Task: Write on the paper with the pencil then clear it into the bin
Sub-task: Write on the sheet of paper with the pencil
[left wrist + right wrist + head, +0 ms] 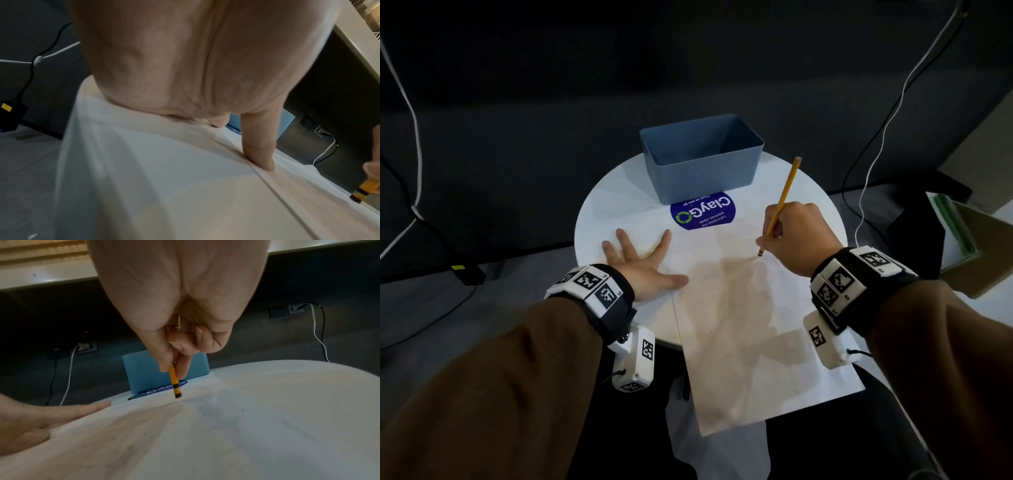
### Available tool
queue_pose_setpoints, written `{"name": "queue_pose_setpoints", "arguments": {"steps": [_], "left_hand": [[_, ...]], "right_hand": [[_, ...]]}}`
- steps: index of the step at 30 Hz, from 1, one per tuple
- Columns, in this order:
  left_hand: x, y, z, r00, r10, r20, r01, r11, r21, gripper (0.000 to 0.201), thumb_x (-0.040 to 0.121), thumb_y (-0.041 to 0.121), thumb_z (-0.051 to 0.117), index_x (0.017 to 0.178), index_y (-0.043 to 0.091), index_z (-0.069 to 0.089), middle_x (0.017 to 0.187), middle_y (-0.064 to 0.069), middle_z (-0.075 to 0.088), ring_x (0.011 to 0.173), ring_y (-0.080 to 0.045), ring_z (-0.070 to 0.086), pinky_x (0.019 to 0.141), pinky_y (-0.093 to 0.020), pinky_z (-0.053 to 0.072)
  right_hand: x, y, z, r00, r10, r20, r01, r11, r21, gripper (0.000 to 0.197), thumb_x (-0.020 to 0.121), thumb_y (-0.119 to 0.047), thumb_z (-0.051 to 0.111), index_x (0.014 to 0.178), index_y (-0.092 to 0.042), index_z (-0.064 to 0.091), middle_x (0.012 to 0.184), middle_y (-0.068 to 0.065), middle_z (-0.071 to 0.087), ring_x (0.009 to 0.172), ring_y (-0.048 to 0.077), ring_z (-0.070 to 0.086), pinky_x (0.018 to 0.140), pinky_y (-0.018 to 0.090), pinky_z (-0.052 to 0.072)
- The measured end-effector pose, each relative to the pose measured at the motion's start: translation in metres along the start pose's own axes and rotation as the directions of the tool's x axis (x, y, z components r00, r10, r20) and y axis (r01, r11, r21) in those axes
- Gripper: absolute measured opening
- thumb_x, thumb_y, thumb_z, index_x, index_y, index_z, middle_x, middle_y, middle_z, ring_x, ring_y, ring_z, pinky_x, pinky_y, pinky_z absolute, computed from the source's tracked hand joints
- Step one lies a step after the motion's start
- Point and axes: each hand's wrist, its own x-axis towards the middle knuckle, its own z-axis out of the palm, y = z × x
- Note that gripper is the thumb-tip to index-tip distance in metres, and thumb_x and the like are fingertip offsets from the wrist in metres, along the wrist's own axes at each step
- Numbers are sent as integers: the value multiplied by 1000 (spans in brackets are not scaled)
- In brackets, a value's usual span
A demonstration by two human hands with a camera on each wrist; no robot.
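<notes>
A white sheet of paper (739, 325) lies on the round white table (613, 195) and overhangs its near edge. My left hand (643, 263) lies flat at the paper's left side with its fingers spread. Its thumb (261, 146) presses on the paper's edge (308, 203). My right hand (801, 236) grips a yellow pencil (786, 192) in a writing hold near the paper's far right corner. The pencil's dark-banded lower end (177, 394) touches the paper (205, 434). An empty blue bin (702, 178) stands at the back of the table.
A purple round sticker (702, 210) lies on the table in front of the bin. A black power adapter (467, 272) and its cables lie on the floor at left. A white cable (876, 154) hangs at right. Stacked boxes (962, 240) sit close by on the right.
</notes>
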Motion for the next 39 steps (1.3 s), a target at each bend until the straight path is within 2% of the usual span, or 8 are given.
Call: {"name": "queue_pose_setpoints", "arguments": {"steps": [14,19,23,27,31,33,37,39], "left_hand": [[2,-1,9,995,-32,-94,35,999,29,70,97,68,31,147,59,-17,156,-10,-40,145,-39,-31,113,-69,-6],[4,-1,7,996,-40,-78,43,998,41,73,95,72,34,147,60,-16,156,-12,-40,145,-41,-31,112,-71,-6],[4,0,6,996,-50,-69,52,998,38,74,95,70,35,147,59,-16,156,-12,-40,145,-41,-30,112,-72,-5],[4,1,5,997,-47,-59,49,998,37,74,96,70,34,148,58,-16,156,-12,-40,145,-42,-30,112,-71,-5],[5,-1,5,998,-37,-47,38,999,25,74,96,69,36,148,58,-16,154,-14,-42,144,-42,-32,110,-72,-6],[5,-3,5,999,-34,-43,35,999,16,74,96,69,36,148,59,-16,154,-14,-42,143,-42,-33,111,-72,-7],[8,-1,4,998,-40,-42,41,999,31,74,95,70,35,148,58,-16,155,-15,-39,144,-43,-32,111,-73,-6],[10,-1,4,998,-49,-47,51,998,35,73,95,71,34,147,59,-17,156,-14,-39,144,-43,-32,111,-74,-5]], "right_hand": [[2,-9,17,996,68,-54,-63,995,81,21,92,-21,73,79,-16,57,82,5,61,67,11,55,54,17,35],[1,-20,12,998,-35,-58,42,990,135,18,90,-19,76,80,-14,62,74,-1,63,65,8,56,56,14,36],[12,-43,26,990,-133,-47,139,975,174,17,88,-19,77,77,-15,64,76,1,66,77,17,58,66,26,44],[21,-55,39,978,-203,47,196,972,126,24,88,-17,77,72,-17,59,73,0,61,75,19,56,64,24,38],[35,-41,28,995,-92,42,93,996,-8,36,88,-18,75,65,-23,48,79,5,59,75,22,54,56,23,33],[38,-41,23,997,-77,3,77,997,21,32,87,-15,74,65,-20,51,75,4,60,73,22,55,55,24,35],[37,-67,37,985,-169,-18,170,974,148,21,85,-15,75,71,-15,59,73,4,62,78,24,56,67,29,40],[38,-79,48,979,-204,5,201,967,156,25,87,-16,76,72,-18,56,77,3,61,81,23,54,71,29,39]]}}
